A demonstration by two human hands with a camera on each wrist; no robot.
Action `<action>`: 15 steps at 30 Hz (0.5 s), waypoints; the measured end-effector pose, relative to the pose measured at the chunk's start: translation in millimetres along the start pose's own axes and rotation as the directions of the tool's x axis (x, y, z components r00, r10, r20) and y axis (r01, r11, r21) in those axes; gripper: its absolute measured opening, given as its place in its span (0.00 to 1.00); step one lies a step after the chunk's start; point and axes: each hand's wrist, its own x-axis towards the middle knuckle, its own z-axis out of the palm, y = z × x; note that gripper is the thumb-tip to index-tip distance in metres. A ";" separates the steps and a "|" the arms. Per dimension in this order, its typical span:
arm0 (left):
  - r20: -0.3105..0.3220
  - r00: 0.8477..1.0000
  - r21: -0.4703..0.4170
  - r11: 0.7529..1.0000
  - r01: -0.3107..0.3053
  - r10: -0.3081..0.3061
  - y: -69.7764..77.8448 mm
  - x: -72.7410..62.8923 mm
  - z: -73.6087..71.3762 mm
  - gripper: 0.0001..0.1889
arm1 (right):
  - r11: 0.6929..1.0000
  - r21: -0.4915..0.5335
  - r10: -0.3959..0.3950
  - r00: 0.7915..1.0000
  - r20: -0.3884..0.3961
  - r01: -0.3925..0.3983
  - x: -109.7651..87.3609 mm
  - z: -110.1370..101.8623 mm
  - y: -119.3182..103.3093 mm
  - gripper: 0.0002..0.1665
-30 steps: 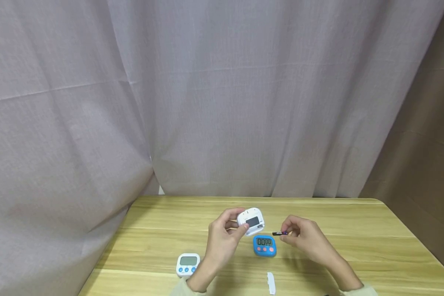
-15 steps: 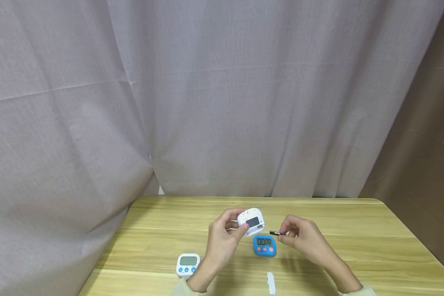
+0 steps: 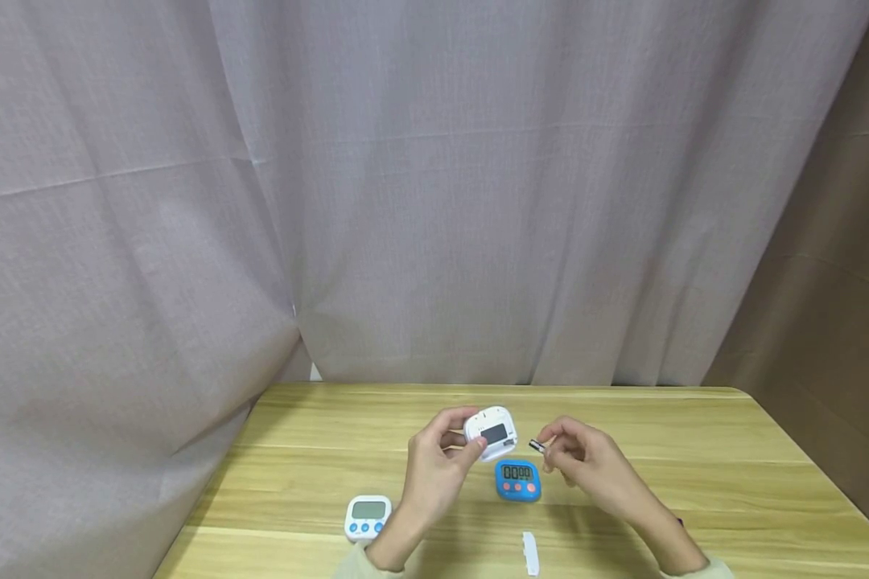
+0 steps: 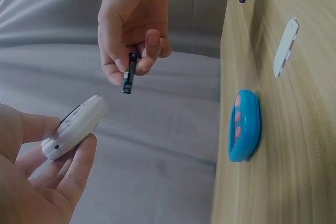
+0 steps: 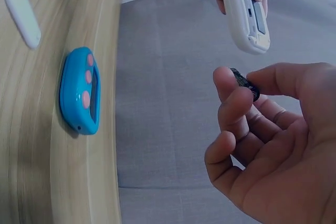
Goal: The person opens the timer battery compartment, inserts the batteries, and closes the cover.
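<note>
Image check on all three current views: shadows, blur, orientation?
Head: curtain darkens toward the right edge, soft shadow on the table below the right hand; blue timer digits legible, held battery print too small to read. Left wrist: scene sideways, table up the right side. Right wrist: also sideways, table at left, blue timer's display too oblique to read.
</note>
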 end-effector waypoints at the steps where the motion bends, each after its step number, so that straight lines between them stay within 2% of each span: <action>1: 0.000 1.000 -0.001 1.000 0.000 0.000 0.0 -0.1 0.0 0.20 | 1.000 0.006 -0.009 1.000 0.008 0.009 0.2 -0.1 0.3 0.10; 5: -0.001 1.000 -0.002 1.000 0.002 -0.002 0.0 -0.4 -0.1 0.20 | 0.999 0.026 -0.020 0.999 0.029 0.019 0.7 -1.4 -0.5 0.20; 7: -0.002 1.000 -0.001 1.000 0.002 -0.002 0.0 -0.5 -0.2 0.20 | 0.999 0.032 -0.012 0.999 0.033 0.011 1.1 -1.9 -1.7 0.21; 15: -0.002 1.000 0.003 1.000 -0.001 0.001 0.6 -0.4 -0.3 0.20 | 0.996 0.088 0.013 1.000 0.029 -0.015 1.9 -1.1 -4.2 0.13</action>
